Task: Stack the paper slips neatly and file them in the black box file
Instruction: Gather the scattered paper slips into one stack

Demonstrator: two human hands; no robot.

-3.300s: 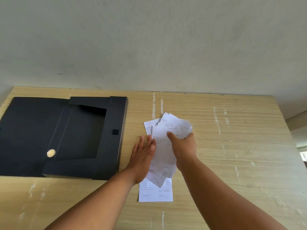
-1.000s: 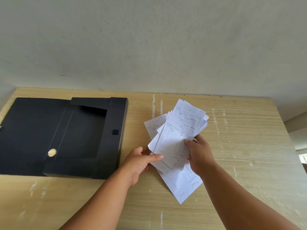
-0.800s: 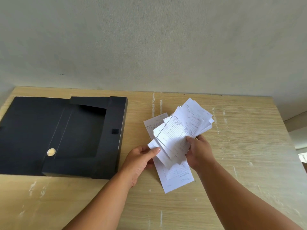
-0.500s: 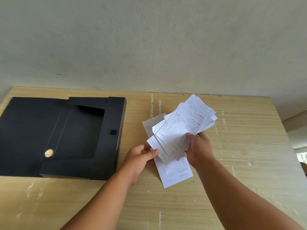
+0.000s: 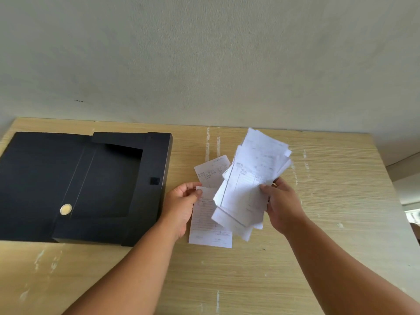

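While the bundle is this ragged: the chief risk is slips sliding loose as they are squared.
Right hand (image 5: pixel 284 204): closed on the fanned paper slips (image 5: pixel 247 185), thumb on top, fingers behind; the bundle is lifted and tilted, its far end pointing to about 1 o'clock.
Left hand (image 5: pixel 181 205): pinching the top corner of a single slip (image 5: pixel 208 220) that lies flat on the surface (image 5: pixel 329 201).
Stray slip (image 5: pixel 212 170): flat at 11 o'clock from the bundle, partly under it, held by neither hand.
Likely fault: an uneven pinch lets inner sheets drop out of the low end, or a sheet creases when tapped square.
Second fault: the stray slip could be overlooked and left unfiled.
Black box file (image 5: pixel 86 185): lying open at 9 o'clock of the hands, its right wall just beside the left wrist; the tray looks unobstructed.
Edges: wall close behind at 12 o'clock; the surface's right edge is at 3 o'clock, well apart.
Open room: bare surface at 6 and 3 o'clock for tapping the bundle straight.
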